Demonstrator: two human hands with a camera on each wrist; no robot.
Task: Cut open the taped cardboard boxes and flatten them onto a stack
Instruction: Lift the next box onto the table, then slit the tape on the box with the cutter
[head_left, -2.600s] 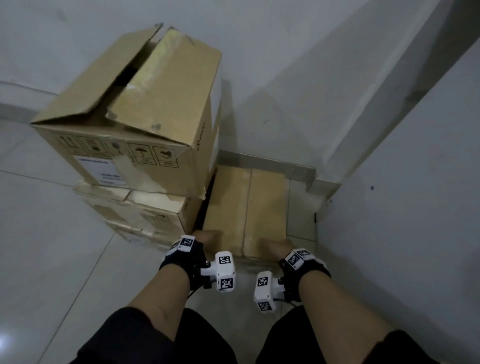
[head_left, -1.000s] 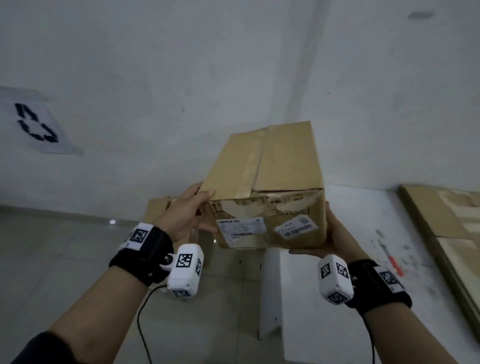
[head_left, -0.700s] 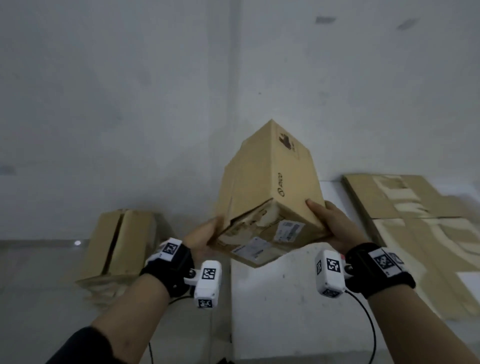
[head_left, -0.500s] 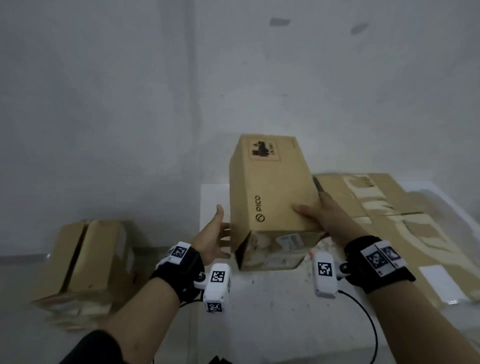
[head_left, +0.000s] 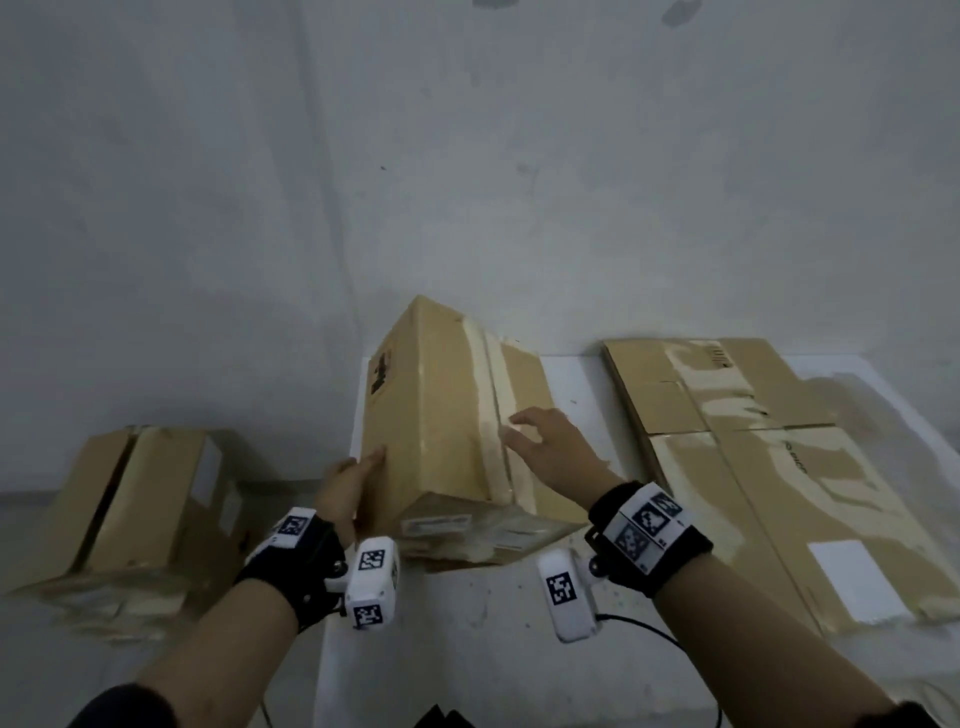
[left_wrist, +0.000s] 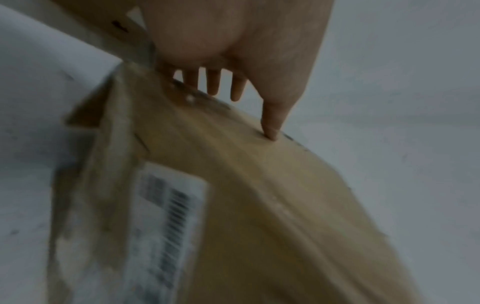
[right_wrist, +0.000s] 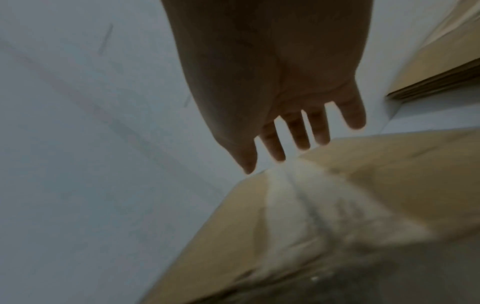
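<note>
A taped cardboard box (head_left: 441, 415) sits tilted on the white table (head_left: 467, 634), its taped seam (head_left: 493, 410) facing up and a printed label (left_wrist: 166, 226) on its near end. My left hand (head_left: 363, 467) lies flat against the box's left side; in the left wrist view its fingers (left_wrist: 236, 90) are straight and the thumb tip touches the cardboard (left_wrist: 259, 205). My right hand (head_left: 524, 431) hovers with spread fingers (right_wrist: 298, 135) over the seam on the box top (right_wrist: 337, 205). No cutter is in view.
A stack of flattened cardboard (head_left: 753, 467) lies on the table right of the box, its edge (right_wrist: 441, 72) also in the right wrist view. More boxes (head_left: 135, 509) stand on the floor at the left. A grey wall rises close behind.
The box was lifted from the floor pile, carried over, turned and set on the white table. My right hand went from its side to above the taped top.
</note>
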